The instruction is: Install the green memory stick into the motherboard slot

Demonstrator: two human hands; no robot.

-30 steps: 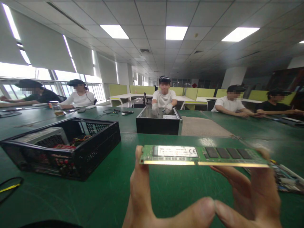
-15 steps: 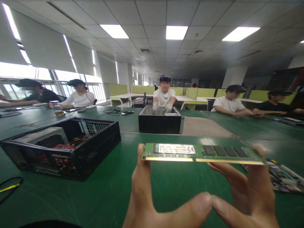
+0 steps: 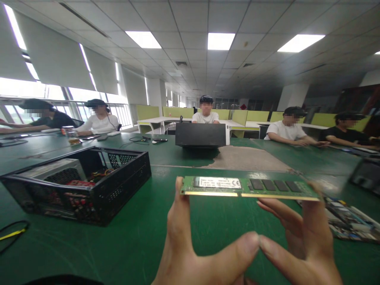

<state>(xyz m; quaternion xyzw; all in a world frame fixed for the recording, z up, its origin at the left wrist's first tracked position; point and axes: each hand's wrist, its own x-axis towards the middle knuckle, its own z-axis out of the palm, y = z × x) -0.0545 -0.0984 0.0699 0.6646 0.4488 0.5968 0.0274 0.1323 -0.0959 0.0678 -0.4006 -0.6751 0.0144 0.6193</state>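
Note:
A green memory module (image 3: 249, 188) with a white label, dark chips and a gold contact edge is held up level above the green table. My left hand (image 3: 190, 245) grips its left end with a finger. At the right end, fingers of my right hand (image 3: 308, 237) hold the other short edge. Below the module, my two thumb tips touch each other. An open black computer case (image 3: 118, 198) with a metal power supply (image 3: 56, 172) and red parts inside lies on the left.
A circuit board (image 3: 353, 221) lies at the right, with a dark device (image 3: 366, 176) behind it. Across the green table (image 3: 142, 253), a person tilts another black case (image 3: 202, 135). A black and yellow cable (image 3: 13, 234) is at the left edge. Other people sit at both sides.
The module and both my hands have shifted slightly left and up. The far case has been raised and tilted by the person opposite. A dark device now shows at the right edge.

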